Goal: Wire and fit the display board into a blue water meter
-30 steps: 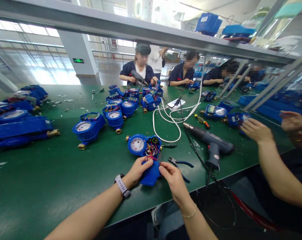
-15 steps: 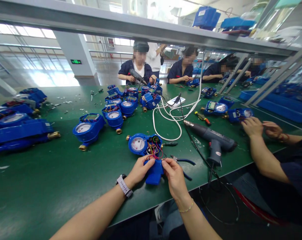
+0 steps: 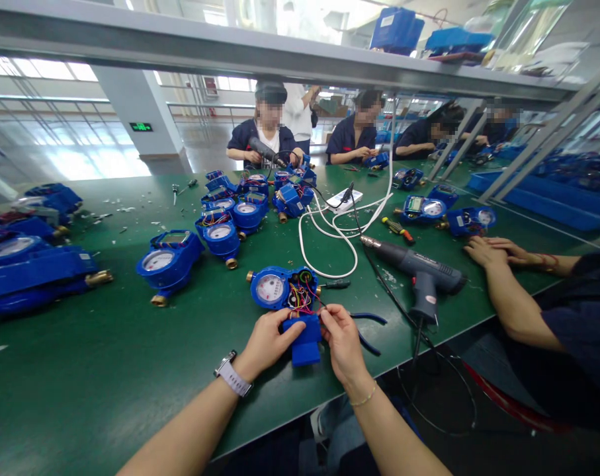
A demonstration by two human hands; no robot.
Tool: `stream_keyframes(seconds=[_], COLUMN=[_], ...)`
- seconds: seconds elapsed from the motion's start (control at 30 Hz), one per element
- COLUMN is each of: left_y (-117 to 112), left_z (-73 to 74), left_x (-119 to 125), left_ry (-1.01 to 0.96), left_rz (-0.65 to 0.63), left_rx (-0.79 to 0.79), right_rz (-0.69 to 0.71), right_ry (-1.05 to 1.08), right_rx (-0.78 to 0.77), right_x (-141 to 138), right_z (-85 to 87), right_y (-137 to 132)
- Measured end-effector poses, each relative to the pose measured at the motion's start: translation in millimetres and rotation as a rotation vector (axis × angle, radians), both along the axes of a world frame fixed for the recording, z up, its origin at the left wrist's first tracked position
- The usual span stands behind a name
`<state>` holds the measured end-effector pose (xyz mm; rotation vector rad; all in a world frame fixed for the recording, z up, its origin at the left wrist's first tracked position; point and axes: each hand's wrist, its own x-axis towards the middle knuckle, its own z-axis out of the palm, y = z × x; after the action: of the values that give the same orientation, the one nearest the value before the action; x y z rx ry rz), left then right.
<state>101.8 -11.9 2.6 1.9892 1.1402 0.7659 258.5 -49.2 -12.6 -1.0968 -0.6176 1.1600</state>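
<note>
An opened blue water meter lies on the green bench in front of me, its round dial facing up. Thin coloured wires run from its open compartment to a blue plastic cover on the near side. My left hand grips the cover, with the thumb across its upper face. At the cover's right edge, my right hand is closed in a pinch on a thin dark wire; the fingertips partly hide it. Pliers lie just beyond the right hand, their jaws hidden behind it.
A heat gun lies to the right, near a dark-handled tool and a screwdriver. A white power strip trails its cord. More meters stand left and behind. A co-worker's hands rest at right; a shelf crosses overhead.
The view has shifted slightly. My right fingertips have moved up a little at the cover's edge, onto the wire. The co-worker's hands at the right have come together on the bench.
</note>
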Motion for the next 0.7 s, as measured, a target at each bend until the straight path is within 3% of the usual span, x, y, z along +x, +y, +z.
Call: stream_keyframes(seconds=[0.2, 0.37, 0.53, 0.7], left_y=[0, -4, -10, -13], left_z=[-6.2, -8.5, -6.3, 4.0], left_x=[0, -2, -7, -7], left_ry=[0.044, 0.170, 0.120, 0.112], left_rz=[-0.008, 0.058, 0.147, 0.098], left_rx=[0.040, 0.241, 0.391, 0.575], right_rz=[0.040, 0.097, 0.121, 0.184], right_ry=[-0.036, -0.129, -0.196, -0.268], right_rx=[0.007, 0.059, 0.075, 0.069], right_x=[1, -2, -6, -7], right_z=[-4.0, -7.9, -12.1, -6.9], right_y=[-2, -11, -15, -13])
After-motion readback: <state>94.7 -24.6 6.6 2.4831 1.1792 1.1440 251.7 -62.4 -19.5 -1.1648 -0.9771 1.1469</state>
